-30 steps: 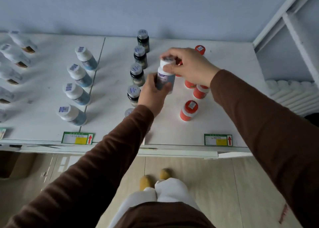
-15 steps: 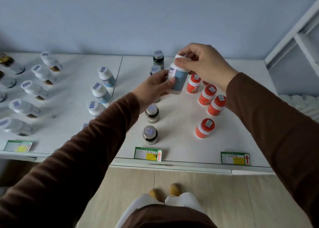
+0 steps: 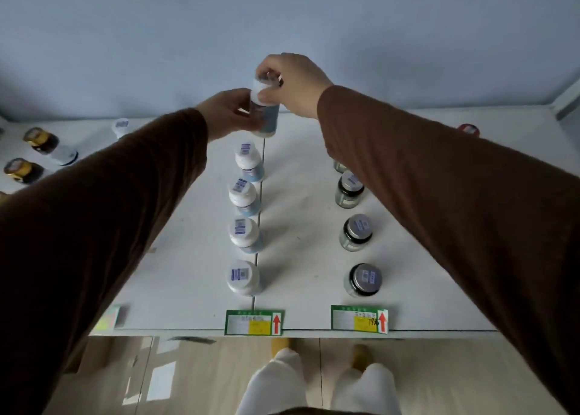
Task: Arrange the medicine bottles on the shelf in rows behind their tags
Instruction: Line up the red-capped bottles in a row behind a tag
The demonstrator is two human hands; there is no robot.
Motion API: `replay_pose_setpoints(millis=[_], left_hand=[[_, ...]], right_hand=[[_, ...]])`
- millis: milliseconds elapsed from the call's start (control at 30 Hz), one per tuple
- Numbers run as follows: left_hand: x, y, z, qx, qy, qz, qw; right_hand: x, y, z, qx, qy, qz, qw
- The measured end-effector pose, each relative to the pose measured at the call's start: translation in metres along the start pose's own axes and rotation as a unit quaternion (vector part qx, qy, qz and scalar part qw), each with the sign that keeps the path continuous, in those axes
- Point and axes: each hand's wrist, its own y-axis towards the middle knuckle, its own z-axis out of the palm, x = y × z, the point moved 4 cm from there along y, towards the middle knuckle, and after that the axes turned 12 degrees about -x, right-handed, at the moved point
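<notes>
Both hands hold one white-capped, blue-labelled bottle [image 3: 266,113] upright at the far end of a row. My left hand [image 3: 230,111] grips its side; my right hand [image 3: 292,80] pinches its cap from above. Its base is at or just above the white shelf [image 3: 301,242]. In front of it stands a row of several matching white-capped bottles [image 3: 244,238], running back from a green and yellow tag [image 3: 254,322]. A second tag [image 3: 359,319] fronts a row of dark, silver-lidded jars [image 3: 356,232], partly hidden by my right sleeve.
At the far left stand gold-lidded brown bottles [image 3: 40,138] and white-capped ones [image 3: 120,127]. A red-capped bottle [image 3: 468,129] peeks over my right sleeve. Another tag [image 3: 110,317] sits at the shelf's front left edge. A blue wall rises behind the shelf; the floor lies below.
Both hands have carried the blue-labelled bottle leftward, from above the dark jars and red bottles to the back of the white-capped row. The view has shifted left with it.
</notes>
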Motion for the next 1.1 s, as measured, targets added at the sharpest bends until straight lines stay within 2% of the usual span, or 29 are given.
replay_pose_setpoints(millis=[167,333,467,667,800,900,1000,1100], left_hand=[[0.056,0.031,-0.006,-0.017,0.028,-0.015,0.999],[0.089,0.045,0.000,-0.004,0.024,-0.021,0.999],[0.101,0.050,0.002,-0.009,0.017,-0.028,0.999],[0.104,0.052,-0.002,-0.063,0.058,-0.025,0.996],[0.104,0.045,-0.005,-0.063,0.083,-0.053,0.993],[0.090,0.036,-0.019,-0.099,0.086,-0.051,0.990],[0.052,0.016,-0.028,-0.164,0.117,0.005,0.979],[0.004,-0.020,-0.013,-0.175,0.189,0.086,0.962]], right_hand=[[-0.007,0.022,0.066,0.056,-0.077,-0.037,0.995],[-0.021,0.029,0.101,0.101,-0.112,-0.053,0.987],[-0.026,0.031,0.111,0.112,-0.142,-0.079,0.980],[-0.021,0.032,0.117,0.100,-0.155,-0.097,0.978],[-0.021,0.027,0.108,0.111,-0.155,-0.084,0.978],[-0.020,0.020,0.081,0.079,-0.147,-0.076,0.983],[-0.018,-0.001,0.040,0.024,-0.096,-0.056,0.993],[-0.023,-0.042,-0.001,0.016,-0.064,-0.048,0.997]])
